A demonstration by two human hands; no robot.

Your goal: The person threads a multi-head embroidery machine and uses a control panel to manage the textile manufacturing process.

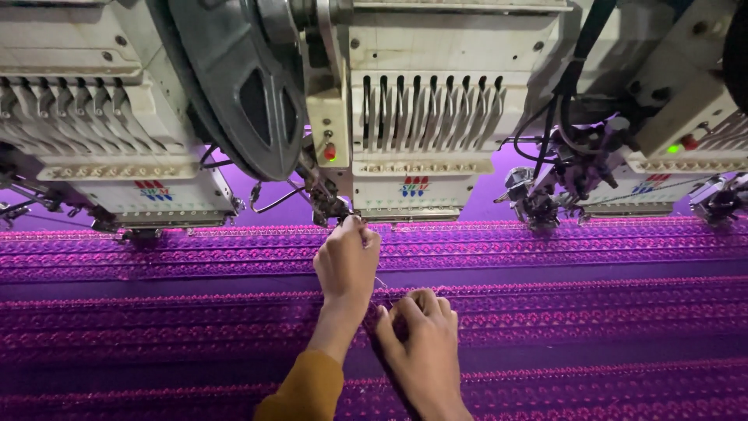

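My left hand (347, 261), in a mustard sleeve, reaches up to the needle area under the middle embroidery head (413, 132). Its fingertips are pinched together there. My right hand (425, 343) rests lower on the purple embroidered fabric (584, 312), fingers curled with the tips pressed together. A thin pale thread (379, 282) runs between the two hands. What the left fingertips pinch is too small to see clearly.
Three embroidery heads hang in a row over the fabric: the left head (101, 125), the middle one and the right head (670, 132). A large dark reel (241, 86) stands between the left and middle heads. Black cables (557, 117) hang beside the right head.
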